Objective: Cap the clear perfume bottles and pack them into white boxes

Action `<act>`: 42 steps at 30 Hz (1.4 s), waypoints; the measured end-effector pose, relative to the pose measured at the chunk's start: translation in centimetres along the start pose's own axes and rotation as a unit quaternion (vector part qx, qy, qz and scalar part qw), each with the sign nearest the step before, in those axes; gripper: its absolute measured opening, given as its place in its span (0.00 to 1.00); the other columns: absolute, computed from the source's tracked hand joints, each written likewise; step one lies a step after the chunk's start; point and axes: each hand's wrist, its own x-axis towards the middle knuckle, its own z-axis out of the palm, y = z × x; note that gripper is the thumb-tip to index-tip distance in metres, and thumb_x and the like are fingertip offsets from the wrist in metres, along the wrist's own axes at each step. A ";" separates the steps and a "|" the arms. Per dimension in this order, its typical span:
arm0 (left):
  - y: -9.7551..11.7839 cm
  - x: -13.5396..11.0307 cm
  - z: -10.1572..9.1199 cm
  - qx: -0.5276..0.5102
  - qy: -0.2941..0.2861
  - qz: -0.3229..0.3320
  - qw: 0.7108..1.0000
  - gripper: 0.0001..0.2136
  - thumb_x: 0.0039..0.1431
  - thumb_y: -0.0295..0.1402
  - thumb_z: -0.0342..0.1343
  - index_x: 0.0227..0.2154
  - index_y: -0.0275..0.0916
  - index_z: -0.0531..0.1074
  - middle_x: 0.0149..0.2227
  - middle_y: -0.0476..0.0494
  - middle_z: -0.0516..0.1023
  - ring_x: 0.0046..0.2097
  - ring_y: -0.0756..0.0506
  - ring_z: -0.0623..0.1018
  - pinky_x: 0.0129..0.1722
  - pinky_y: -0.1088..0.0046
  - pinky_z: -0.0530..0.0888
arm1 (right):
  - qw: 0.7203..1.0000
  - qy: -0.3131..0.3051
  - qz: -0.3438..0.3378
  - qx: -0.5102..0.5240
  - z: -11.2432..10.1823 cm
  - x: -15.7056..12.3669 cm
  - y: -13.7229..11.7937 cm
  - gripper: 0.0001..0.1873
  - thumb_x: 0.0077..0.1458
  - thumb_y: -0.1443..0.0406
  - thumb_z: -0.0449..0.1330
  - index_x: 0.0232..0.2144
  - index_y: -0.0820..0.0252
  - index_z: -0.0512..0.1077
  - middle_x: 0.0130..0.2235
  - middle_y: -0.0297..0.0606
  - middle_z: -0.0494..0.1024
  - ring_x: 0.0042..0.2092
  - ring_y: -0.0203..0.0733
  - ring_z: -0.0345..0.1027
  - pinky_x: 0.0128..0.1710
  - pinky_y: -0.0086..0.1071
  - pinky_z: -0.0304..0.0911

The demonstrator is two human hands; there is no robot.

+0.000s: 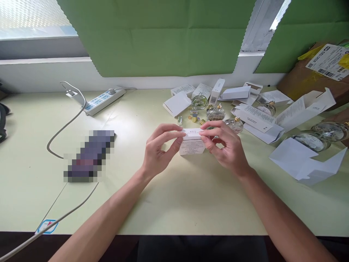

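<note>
A small white perfume box [192, 147] with printed text stands on the table in front of me. My left hand [160, 149] pinches the left end of its top, thumb and fingers closed on the edge. On the other end, my right hand [225, 145] grips the top in the same way. Just behind the hands are round glass perfume bottles, among them a greenish one [199, 101] and one with a gold neck [216, 113]. A few small gold caps [194, 118] lie near them. The lower fingers of my right hand partly hide another bottle.
Opened white cartons [305, 109] and more bottles [311, 140] spread over the right side. A brown cardboard box [302, 72] stands at the back right. At left are a power strip [105, 100], a charging cable [65, 125] and a blurred-out dark device [89, 156].
</note>
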 end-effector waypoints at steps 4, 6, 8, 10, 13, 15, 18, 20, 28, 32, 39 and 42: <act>0.0 0.0 0.0 -0.006 -0.010 -0.004 1.000 0.09 0.64 0.27 0.57 0.43 0.46 0.77 0.48 0.42 0.75 0.50 0.44 0.78 0.46 0.60 0.80 | 1.000 -0.004 -0.010 -0.001 0.0 -0.1 0.0 0.07 0.62 0.67 0.59 0.40 0.49 0.75 0.48 0.37 0.72 0.45 0.41 0.72 0.29 0.32 0.74; 0.0 0.0 -0.1 -0.009 -0.017 0.000 1.000 0.09 0.64 0.26 0.57 0.43 0.46 0.77 0.48 0.42 0.74 0.50 0.44 0.77 0.47 0.60 0.80 | 1.000 -0.002 -0.012 0.002 0.0 -0.1 0.0 0.07 0.61 0.68 0.59 0.40 0.50 0.75 0.48 0.38 0.72 0.44 0.40 0.72 0.29 0.32 0.74; -0.1 0.0 -0.1 -0.008 -0.020 0.007 1.000 0.10 0.63 0.26 0.57 0.43 0.46 0.76 0.48 0.41 0.74 0.50 0.44 0.77 0.47 0.60 0.79 | 1.000 0.001 -0.015 0.004 0.1 -0.1 0.0 0.07 0.61 0.68 0.60 0.39 0.51 0.74 0.48 0.38 0.72 0.44 0.40 0.72 0.28 0.31 0.74; -0.2 0.0 -0.2 -0.004 -0.021 0.015 1.000 0.10 0.64 0.26 0.57 0.44 0.45 0.76 0.48 0.41 0.74 0.50 0.44 0.77 0.47 0.60 0.79 | 1.000 0.004 -0.022 0.006 0.1 0.0 0.1 0.07 0.61 0.69 0.60 0.39 0.51 0.74 0.48 0.38 0.72 0.44 0.40 0.72 0.28 0.31 0.74; -0.3 -0.1 -0.2 0.000 -0.022 0.026 0.999 0.10 0.63 0.25 0.57 0.44 0.44 0.76 0.48 0.40 0.74 0.51 0.44 0.77 0.48 0.60 0.79 | 0.999 0.008 -0.035 0.010 0.3 0.0 0.4 0.07 0.61 0.70 0.59 0.39 0.53 0.75 0.48 0.38 0.72 0.44 0.39 0.71 0.28 0.30 0.74; -0.5 -0.1 -0.2 0.004 -0.027 0.033 0.999 0.12 0.61 0.24 0.59 0.46 0.44 0.76 0.49 0.40 0.73 0.51 0.44 0.77 0.48 0.60 0.79 | 0.999 0.009 -0.039 0.013 0.3 0.0 0.5 0.07 0.61 0.70 0.59 0.39 0.54 0.74 0.48 0.39 0.72 0.44 0.39 0.71 0.28 0.30 0.74; -0.7 -0.2 -0.2 0.009 -0.032 0.044 0.998 0.15 0.57 0.23 0.63 0.46 0.44 0.75 0.50 0.41 0.73 0.51 0.43 0.77 0.48 0.60 0.79 | 0.999 0.008 -0.046 0.011 0.3 0.0 0.5 0.07 0.61 0.70 0.59 0.39 0.54 0.74 0.48 0.39 0.72 0.42 0.38 0.71 0.28 0.29 0.74; -0.8 -0.2 -0.2 0.011 -0.031 0.050 0.998 0.16 0.56 0.22 0.64 0.46 0.43 0.75 0.50 0.41 0.73 0.51 0.43 0.77 0.47 0.60 0.80 | 0.999 0.009 -0.050 0.006 0.3 -0.1 0.6 0.07 0.61 0.70 0.60 0.39 0.54 0.74 0.48 0.39 0.72 0.42 0.37 0.71 0.28 0.29 0.74; -0.8 0.0 -0.2 0.036 -0.022 0.080 0.996 0.16 0.56 0.20 0.63 0.45 0.42 0.75 0.49 0.41 0.74 0.49 0.45 0.78 0.45 0.64 0.80 | 0.997 0.002 -0.079 -0.007 0.3 -0.2 1.3 0.11 0.56 0.71 0.65 0.41 0.53 0.74 0.50 0.39 0.72 0.41 0.38 0.72 0.30 0.32 0.75; -0.5 0.2 -0.2 0.070 -0.023 0.101 0.992 0.15 0.57 0.20 0.62 0.46 0.42 0.74 0.49 0.41 0.74 0.49 0.46 0.78 0.43 0.67 0.80 | 0.997 0.002 -0.080 -0.007 0.4 -0.3 1.5 0.11 0.57 0.72 0.64 0.41 0.53 0.74 0.51 0.39 0.71 0.39 0.36 0.72 0.30 0.32 0.75; -0.4 0.3 -0.4 0.072 -0.040 0.114 0.990 0.16 0.60 0.21 0.59 0.48 0.44 0.73 0.49 0.42 0.72 0.49 0.47 0.78 0.41 0.69 0.81 | 0.996 0.005 -0.083 -0.023 0.5 -0.3 1.3 0.11 0.58 0.72 0.63 0.41 0.52 0.74 0.50 0.39 0.72 0.43 0.39 0.72 0.32 0.34 0.76; -0.4 0.3 -0.5 0.061 -0.050 0.112 0.991 0.16 0.60 0.20 0.59 0.49 0.44 0.73 0.50 0.42 0.72 0.50 0.46 0.78 0.42 0.67 0.82 | 0.996 0.005 -0.086 -0.029 0.5 -0.3 1.4 0.11 0.59 0.72 0.62 0.41 0.51 0.73 0.50 0.38 0.71 0.41 0.37 0.72 0.31 0.34 0.75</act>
